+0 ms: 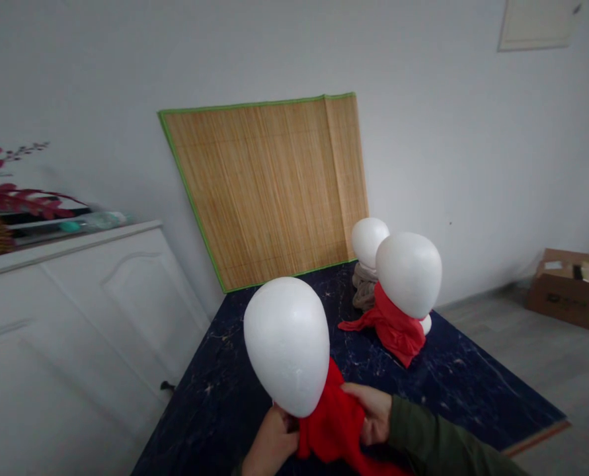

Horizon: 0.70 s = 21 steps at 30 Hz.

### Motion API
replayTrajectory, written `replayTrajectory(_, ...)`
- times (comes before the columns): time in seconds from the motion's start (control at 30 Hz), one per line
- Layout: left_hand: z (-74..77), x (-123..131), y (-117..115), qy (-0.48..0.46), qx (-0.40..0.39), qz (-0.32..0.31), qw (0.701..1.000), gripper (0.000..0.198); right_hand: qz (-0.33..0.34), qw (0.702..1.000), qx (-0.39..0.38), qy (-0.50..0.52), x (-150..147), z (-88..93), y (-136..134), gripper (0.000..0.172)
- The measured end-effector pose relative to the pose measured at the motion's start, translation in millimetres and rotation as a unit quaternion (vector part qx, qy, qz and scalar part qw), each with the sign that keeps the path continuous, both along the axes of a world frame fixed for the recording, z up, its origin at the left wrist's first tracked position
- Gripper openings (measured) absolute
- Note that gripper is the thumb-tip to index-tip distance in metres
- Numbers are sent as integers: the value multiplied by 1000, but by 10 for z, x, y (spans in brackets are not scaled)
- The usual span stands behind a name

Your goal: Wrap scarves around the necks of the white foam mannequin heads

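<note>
White cabinet (pixel 76 317) flanks the tabletop's (pixel 472 383) left edge. Left hand (pixel 270 444) & right hand (pixel 373 413) pinch a red cloth (pixel 336 423) under a foam head (pixel 287 344) at the near edge; bare marble beyond, w/ two more heads (pixel 408 274) further back right.

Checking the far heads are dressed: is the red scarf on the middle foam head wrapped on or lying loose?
Wrapped on: the red scarf circles the neck below the foam head, one end trailing onto the dark mat.
</note>
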<state>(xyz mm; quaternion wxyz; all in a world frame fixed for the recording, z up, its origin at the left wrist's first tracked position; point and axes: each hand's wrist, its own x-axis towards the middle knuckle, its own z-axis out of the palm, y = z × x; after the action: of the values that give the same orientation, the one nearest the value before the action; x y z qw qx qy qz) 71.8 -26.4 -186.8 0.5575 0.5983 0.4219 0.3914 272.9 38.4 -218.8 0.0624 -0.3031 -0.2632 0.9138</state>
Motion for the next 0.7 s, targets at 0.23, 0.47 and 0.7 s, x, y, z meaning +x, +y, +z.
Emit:
replayTrajectory(0.23, 24, 35, -146, 69, 32, 69, 995, 47, -267, 947, 173, 49, -537, -4, -620, 35)
replayTrajectory(0.47, -95, -68, -225, 137, 76, 192, 969, 38, -404, 885, 221, 61, -436, -141, -685, 78)
replayTrajectory(0.7, -239, -153, -240, 143, 73, 267, 950, 44, -373, 621, 643, -247, -338, -385, -773, 90)
